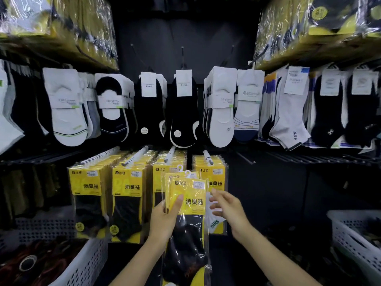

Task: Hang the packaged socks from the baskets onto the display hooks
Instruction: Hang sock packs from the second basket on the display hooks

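1. Our left hand has its grip closed round a fan of yellow sock packs, held upright just in front of the display hooks, tops up, ready for hanging
2. Our right hand hovers just beside them, grip open and empty, probably to peel off one pack

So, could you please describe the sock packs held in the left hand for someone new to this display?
Below the ankle socks runs a row of yellow packs on four white hooks. In front of the right two stacks, the left hand grips a small fan of packs. Only these hang on no hook.
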`<action>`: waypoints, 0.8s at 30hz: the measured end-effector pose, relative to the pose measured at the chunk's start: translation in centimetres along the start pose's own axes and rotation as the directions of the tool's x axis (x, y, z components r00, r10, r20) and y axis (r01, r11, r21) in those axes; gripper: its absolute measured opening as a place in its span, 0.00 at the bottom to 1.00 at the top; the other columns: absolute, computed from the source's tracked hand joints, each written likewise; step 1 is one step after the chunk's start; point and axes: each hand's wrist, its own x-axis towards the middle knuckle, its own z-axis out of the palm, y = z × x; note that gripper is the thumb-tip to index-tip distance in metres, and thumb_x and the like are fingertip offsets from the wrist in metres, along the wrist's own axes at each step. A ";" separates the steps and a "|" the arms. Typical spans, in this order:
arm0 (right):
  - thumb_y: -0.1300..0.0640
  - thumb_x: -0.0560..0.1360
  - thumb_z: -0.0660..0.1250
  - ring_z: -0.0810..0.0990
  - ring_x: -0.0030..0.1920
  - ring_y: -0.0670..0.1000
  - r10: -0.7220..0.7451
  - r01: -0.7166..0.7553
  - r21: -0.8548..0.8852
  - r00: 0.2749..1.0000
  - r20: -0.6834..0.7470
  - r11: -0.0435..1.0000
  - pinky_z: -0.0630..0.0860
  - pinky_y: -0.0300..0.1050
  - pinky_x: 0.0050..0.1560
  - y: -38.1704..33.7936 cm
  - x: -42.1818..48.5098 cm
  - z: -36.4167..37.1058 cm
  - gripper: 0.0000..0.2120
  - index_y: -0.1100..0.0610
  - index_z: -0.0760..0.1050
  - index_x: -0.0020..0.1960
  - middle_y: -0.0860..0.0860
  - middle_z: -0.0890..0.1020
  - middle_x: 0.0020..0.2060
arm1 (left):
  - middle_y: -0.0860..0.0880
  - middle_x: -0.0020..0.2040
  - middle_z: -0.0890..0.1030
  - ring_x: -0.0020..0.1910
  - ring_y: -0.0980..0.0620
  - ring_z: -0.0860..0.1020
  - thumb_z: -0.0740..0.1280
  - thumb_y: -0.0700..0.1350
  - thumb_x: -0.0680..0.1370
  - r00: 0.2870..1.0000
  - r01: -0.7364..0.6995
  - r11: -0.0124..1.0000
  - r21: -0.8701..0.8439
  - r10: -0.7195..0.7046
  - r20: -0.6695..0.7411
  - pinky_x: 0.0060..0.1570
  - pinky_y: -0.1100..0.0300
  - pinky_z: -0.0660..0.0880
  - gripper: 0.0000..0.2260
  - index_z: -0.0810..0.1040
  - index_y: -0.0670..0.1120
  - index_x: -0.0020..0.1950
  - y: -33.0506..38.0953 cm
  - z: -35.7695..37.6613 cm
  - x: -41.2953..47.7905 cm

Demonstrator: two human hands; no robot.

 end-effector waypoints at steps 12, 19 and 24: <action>0.54 0.76 0.67 0.84 0.50 0.55 0.027 -0.022 0.153 0.999 -0.030 0.988 0.78 0.55 0.57 1.6 -0.9 -0.7 0.10 0.61 0.78 0.51 0.55 0.86 0.46 | 0.53 0.23 0.68 0.23 0.57 0.67 0.63 0.59 0.74 0.999 -0.051 0.994 0.101 0.049 0.021 0.26 0.70 0.63 0.12 0.76 0.53 0.37 -0.4 -0.5 -0.2; 0.59 0.77 0.66 0.83 0.51 0.57 -0.034 0.078 0.215 0.978 -0.204 0.973 0.78 0.56 0.57 0.2 0.9 -3.2 0.05 0.59 0.79 0.51 0.56 0.85 0.46 | 0.55 0.19 0.64 0.20 0.60 0.64 0.64 0.55 0.76 0.995 -0.081 0.987 0.140 0.088 -0.050 0.22 0.70 0.62 0.16 0.73 0.48 0.33 -0.4 -3.1 1.6; 0.59 0.77 0.67 0.84 0.43 0.50 -0.111 0.142 0.151 0.975 -0.193 0.978 0.80 0.44 0.45 -1.7 3.0 -3.0 0.03 0.57 0.78 0.48 0.54 0.86 0.44 | 0.55 0.19 0.62 0.19 0.60 0.62 0.63 0.56 0.77 0.993 -0.072 0.988 0.135 0.083 -0.078 0.22 0.70 0.61 0.14 0.74 0.49 0.35 0.1 -3.6 2.3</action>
